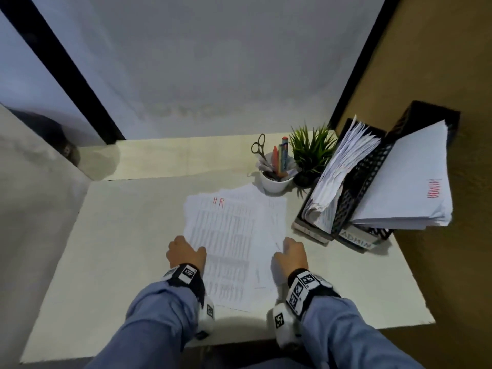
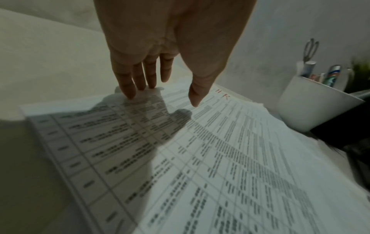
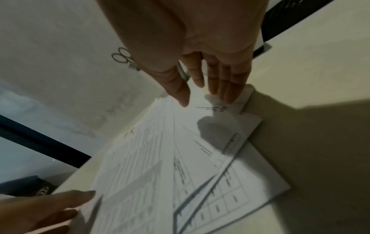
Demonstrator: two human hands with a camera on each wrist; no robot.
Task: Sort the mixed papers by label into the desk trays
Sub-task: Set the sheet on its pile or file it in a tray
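A loose stack of printed papers (image 1: 234, 243) lies in the middle of the desk; its top sheet (image 2: 220, 158) carries a red "HR" mark. My left hand (image 1: 186, 253) rests at the stack's left edge, fingers (image 2: 128, 88) straight and touching the sheet. At the right edge my right hand (image 1: 291, 253) lies with straight fingers (image 3: 230, 88) on the paper (image 3: 180, 158). Two black mesh trays stand at the right: the nearer-left tray (image 1: 354, 182) is full of crumpled sheets, and the tray labelled ADMIN (image 1: 356, 239) holds a stack marked in red.
A white cup (image 1: 277, 182) with scissors and pens and a small green plant (image 1: 311, 153) stand just behind the papers. The desk's front edge (image 1: 239, 339) is under my wrists. A wall rises behind, with a brown panel on the right.
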